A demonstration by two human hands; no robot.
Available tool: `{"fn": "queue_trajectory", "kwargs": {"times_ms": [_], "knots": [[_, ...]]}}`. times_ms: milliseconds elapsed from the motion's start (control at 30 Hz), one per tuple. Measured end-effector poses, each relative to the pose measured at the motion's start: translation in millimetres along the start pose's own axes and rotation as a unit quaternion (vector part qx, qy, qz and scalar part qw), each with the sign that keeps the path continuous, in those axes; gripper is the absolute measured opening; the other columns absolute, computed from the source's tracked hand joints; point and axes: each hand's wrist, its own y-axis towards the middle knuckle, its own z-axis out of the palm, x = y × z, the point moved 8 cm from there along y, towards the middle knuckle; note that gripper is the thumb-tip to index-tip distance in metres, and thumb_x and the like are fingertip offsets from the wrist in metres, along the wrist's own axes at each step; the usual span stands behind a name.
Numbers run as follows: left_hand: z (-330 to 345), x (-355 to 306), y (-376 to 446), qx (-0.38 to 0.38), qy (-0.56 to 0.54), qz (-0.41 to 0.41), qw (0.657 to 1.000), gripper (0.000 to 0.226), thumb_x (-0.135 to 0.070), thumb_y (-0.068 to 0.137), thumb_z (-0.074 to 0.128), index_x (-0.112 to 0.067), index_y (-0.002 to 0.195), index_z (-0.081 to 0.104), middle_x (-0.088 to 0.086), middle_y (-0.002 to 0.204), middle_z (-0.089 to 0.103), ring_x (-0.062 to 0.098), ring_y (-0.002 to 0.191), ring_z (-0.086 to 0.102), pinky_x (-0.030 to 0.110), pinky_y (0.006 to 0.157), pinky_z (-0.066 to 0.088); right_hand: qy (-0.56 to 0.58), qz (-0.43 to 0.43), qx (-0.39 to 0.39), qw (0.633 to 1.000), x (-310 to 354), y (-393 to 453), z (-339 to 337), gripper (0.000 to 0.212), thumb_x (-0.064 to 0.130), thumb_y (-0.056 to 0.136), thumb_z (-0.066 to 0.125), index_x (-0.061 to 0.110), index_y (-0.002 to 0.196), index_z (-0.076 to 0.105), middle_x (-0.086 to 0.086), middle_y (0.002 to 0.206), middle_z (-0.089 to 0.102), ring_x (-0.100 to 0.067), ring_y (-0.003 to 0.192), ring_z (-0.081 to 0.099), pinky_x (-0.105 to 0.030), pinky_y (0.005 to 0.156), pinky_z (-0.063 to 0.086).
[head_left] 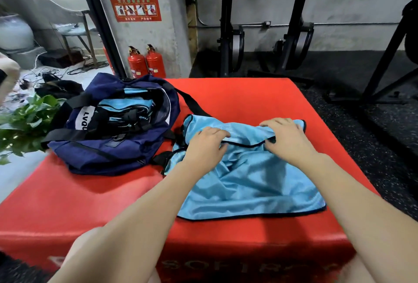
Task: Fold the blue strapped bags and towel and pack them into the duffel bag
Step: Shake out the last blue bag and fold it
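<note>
Far left, green potted plant [24, 122] at the edge of the red soft box [260, 97]. Just right of it, navy duffel bag [117, 124] sits on the box's far-left part, top open, folded light-blue fabric with black straps [129, 110] already inside. Black shoulder strap [192, 104] runs from the duffel toward the right. Behind, two red fire extinguishers [147, 62] by the wall, under a red sign [135, 7].

Centre-right on the box: light blue strapped bag [244, 181], lying flat, black trim, touching the duffel's near-right corner area. Left hand [205, 144] rests on its far-left part, fingers curled, pinching the black-trimmed edge. Right hand [287, 137] on the far-right part, fingers curled close together, gripping a fold of the fabric. Hands near each other, not touching. Far right: black exercise machine frames [294, 22] on dark floor.
</note>
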Motion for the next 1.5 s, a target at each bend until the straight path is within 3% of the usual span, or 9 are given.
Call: {"fn": "queue_trajectory", "kwargs": {"times_ms": [100,367,600,767,867,967,1067,1333,1500], "knots": [[18.8,11.3,14.7,0.039,0.023,-0.007,0.999,0.040,-0.032,0.096,0.061,-0.025,0.135,0.058,-0.005,0.134,0.060,0.020,0.128,0.048,0.040,0.105,0.035,-0.046,0.028,0.079,0.995,-15.6,3.2,16.9,0.045,0.024,0.086,0.063,0.027,0.131,0.059,0.003,0.134,0.057,-0.024,0.130,0.045,-0.044,0.104,0.033],[-13.2,73.2,17.0,-0.030,0.037,-0.087,0.995,0.025,-0.016,0.090,0.061,-0.022,0.112,0.071,0.000,0.110,0.072,0.030,0.106,0.063,0.045,0.088,0.048,0.039,0.049,-0.094,0.994,-38.3,1.6,-26.9,0.018,0.019,0.090,0.067,0.026,0.105,0.076,-0.001,0.098,0.069,-0.027,0.096,0.063,-0.038,0.081,0.048],[-67.7,60.1,4.7,-0.110,-0.058,-0.089,0.988,0.037,-0.003,0.088,0.056,-0.020,0.116,0.073,0.000,0.107,0.074,0.023,0.086,0.064,0.040,0.088,0.051,0.064,0.060,-0.139,0.986,-57.7,-15.7,-55.7,0.015,0.021,0.092,0.067,0.025,0.104,0.075,0.001,0.102,0.069,-0.022,0.100,0.059,-0.036,0.089,0.046],[-80.5,41.5,-25.8,-0.059,-0.131,-0.026,0.989,0.037,0.005,0.086,0.060,-0.019,0.111,0.073,-0.020,0.101,0.070,-0.002,0.092,0.063,0.019,0.090,0.049,0.117,0.013,-0.109,0.987,-52.6,-36.0,-57.6,0.018,0.009,0.089,0.071,0.022,0.100,0.071,0.005,0.094,0.070,-0.015,0.087,0.063,-0.030,0.086,0.048],[-86.0,43.0,-50.5,-0.055,-0.124,-0.028,0.990,0.029,0.006,0.083,0.060,-0.020,0.093,0.065,-0.019,0.087,0.068,0.002,0.090,0.063,0.022,0.083,0.047,0.131,0.002,-0.062,0.989,-48.8,-54.9,-55.1,0.019,0.005,0.090,0.067,0.022,0.094,0.060,0.010,0.087,0.065,-0.003,0.074,0.057,-0.027,0.074,0.044],[-99.9,41.9,-73.1,-0.097,-0.128,-0.015,0.987,0.034,0.010,0.074,0.052,-0.023,0.074,0.050,-0.010,0.082,0.069,-0.001,0.101,0.065,0.027,0.082,0.049,0.079,-0.055,-0.055,0.994,-42.8,-74.2,-56.2,0.031,-0.006,0.084,0.062,0.024,0.086,0.055,0.007,0.091,0.065,-0.015,0.084,0.062,-0.039,0.079,0.051],[-107.2,27.7,-99.2,-0.111,-0.091,0.044,0.989,0.028,0.005,0.067,0.043,-0.021,0.069,0.051,-0.008,0.080,0.066,-0.003,0.106,0.063,0.031,0.081,0.050,0.003,-0.155,-0.099,0.983,-27.5,-103.2,-60.9,0.036,-0.010,0.080,0.065,0.024,0.090,0.067,0.010,0.103,0.065,-0.012,0.100,0.061,-0.033,0.083,0.052],[-81.2,5.8,-151.6,-0.063,0.062,0.188,0.978,0.029,-0.017,0.084,0.049,-0.020,0.074,0.076,-0.004,0.089,0.069,0.022,0.081,0.063,0.034,0.063,0.053,-0.111,-0.262,-0.042,0.958,-10.0,-160.1,-41.1,0.029,0.004,0.071,0.081,0.015,0.097,0.076,0.004,0.104,0.068,-0.017,0.095,0.066,-0.029,0.073,0.058],[-62.9,14.4,-175.6,0.030,0.068,0.177,0.981,0.018,-0.007,0.080,0.060,-0.021,0.087,0.069,-0.008,0.088,0.068,0.021,0.069,0.065,0.028,0.055,0.049,-0.150,-0.249,0.031,0.956,-7.8,-179.8,-23.6,0.028,0.044,0.084,0.062,0.024,0.099,0.074,0.011,0.104,0.065,-0.009,0.095,0.065,-0.024,0.078,0.056]]}}
